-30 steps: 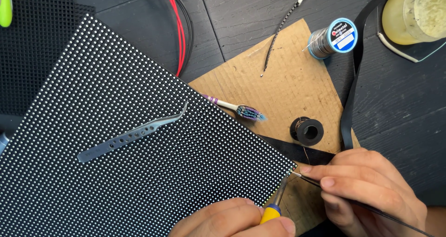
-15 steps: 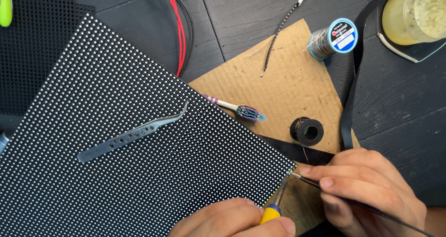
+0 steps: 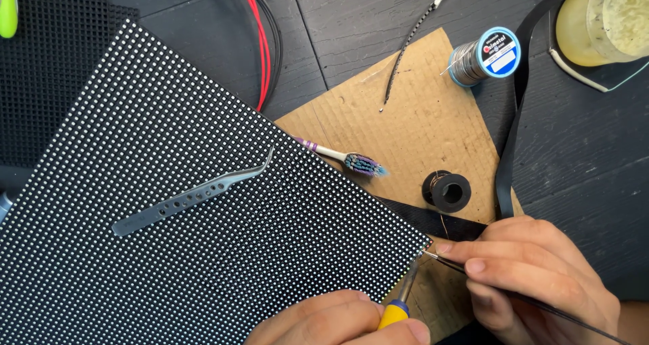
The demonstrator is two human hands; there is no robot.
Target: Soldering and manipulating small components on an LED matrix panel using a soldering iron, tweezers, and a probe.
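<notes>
Both hands' fingers pinch tools at the dotted panel (image 3: 203,203) corner: left hand (image 3: 338,321) a soldering iron (image 3: 402,298), right hand (image 3: 534,277) a thin wire (image 3: 527,299).

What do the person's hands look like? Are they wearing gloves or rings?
Both are bare: no gloves, no rings, no watch or bracelet in view. The left hand shows only its knuckles and fingers at the bottom edge. The right hand shows short, plain, unpainted nails. No sleeves can be seen; the wrists run out of the picture at the bottom.
</notes>
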